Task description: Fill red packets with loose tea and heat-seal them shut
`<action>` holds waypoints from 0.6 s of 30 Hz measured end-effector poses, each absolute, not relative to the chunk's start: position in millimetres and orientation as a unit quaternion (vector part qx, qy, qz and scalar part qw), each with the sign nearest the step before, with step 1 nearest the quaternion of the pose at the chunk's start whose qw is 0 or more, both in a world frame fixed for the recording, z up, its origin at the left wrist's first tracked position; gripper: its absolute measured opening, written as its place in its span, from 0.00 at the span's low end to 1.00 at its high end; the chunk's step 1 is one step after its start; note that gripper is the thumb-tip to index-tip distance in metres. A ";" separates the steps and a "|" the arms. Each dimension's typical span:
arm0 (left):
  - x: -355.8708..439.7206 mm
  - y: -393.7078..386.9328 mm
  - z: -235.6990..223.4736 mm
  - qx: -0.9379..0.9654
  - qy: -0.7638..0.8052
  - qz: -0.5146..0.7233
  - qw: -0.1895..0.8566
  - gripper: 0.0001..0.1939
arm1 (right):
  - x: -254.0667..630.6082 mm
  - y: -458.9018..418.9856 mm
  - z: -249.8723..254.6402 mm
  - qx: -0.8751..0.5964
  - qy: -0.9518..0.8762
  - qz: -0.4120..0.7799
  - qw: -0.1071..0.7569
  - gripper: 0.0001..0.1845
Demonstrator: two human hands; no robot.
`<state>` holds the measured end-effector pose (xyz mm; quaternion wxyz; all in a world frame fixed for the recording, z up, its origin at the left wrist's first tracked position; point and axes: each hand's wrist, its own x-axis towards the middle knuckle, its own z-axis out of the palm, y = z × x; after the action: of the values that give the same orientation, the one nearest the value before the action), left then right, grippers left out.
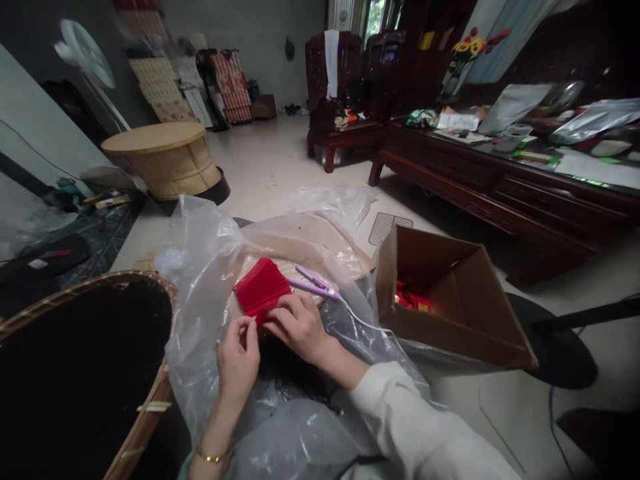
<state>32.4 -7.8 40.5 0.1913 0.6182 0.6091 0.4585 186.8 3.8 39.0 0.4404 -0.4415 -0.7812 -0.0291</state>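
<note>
A fanned stack of red pieces [263,283], fabric or paper, lies on plastic sheeting in front of me. Just below it, my left hand [239,357] is closed in a pinch at the left end of a small red piece [261,316]. My right hand [299,325] has its fingers curled together on the other end of that piece, against the stack's lower edge. Its fingertips are partly hidden. Beyond my right hand lies a lilac hair straightener [315,285] with a white cord running off to the right.
Clear plastic sheeting [200,267] covers the work surface. On the right stands an open cardboard box [450,333] with red packets inside. A large woven basket [163,373], dark inside, is at my left. A dark wooden table [450,173] and a round wooden drum-like stool [160,160] stand farther off.
</note>
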 end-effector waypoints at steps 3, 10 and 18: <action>30.7 -6.5 41.5 0.613 0.607 0.457 0.214 0.12 | 187.9 5.6 46.8 -0.386 -0.828 -0.044 0.404 0.11; 29.1 -6.2 49.0 0.641 0.578 0.438 0.253 0.12 | 192.6 -0.9 55.8 -0.306 -0.872 -0.030 0.380 0.16; 34.7 -14.3 66.7 0.700 0.550 0.380 0.251 0.11 | 203.7 -1.1 57.3 -0.392 -0.783 0.310 0.371 0.12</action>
<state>34.7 -14.3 66.7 0.2512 0.7000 0.5504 0.3795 203.7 -1.1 57.3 0.3708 -0.3921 -0.7828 0.3099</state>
